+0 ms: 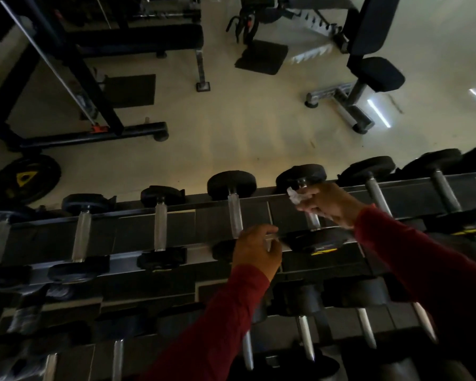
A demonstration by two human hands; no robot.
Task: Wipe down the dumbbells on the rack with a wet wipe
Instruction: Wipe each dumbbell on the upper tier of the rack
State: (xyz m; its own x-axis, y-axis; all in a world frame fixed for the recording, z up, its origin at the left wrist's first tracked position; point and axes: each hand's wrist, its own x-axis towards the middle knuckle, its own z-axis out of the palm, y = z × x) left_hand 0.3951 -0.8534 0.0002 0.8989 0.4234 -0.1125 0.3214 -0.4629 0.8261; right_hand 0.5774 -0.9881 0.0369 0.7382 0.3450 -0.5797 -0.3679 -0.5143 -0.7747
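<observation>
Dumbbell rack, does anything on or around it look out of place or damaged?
A weight plate lies loose on the floor beyond the rack's left end rather than stored. The dumbbells look seated in their cradles; dim light hides finer damage.

The wipe (pixel 295 196) is white. Around it, the dumbbells (pixel 235 213) have black heads and silver handles; those just right of the wipe carry yellow markings. Both sleeves (pixel 226 323) are dark red. Far left of the wipe lies a black plate (pixel 25 178) with a yellow triangle, on a pale beige floor (pixel 245 119)
</observation>
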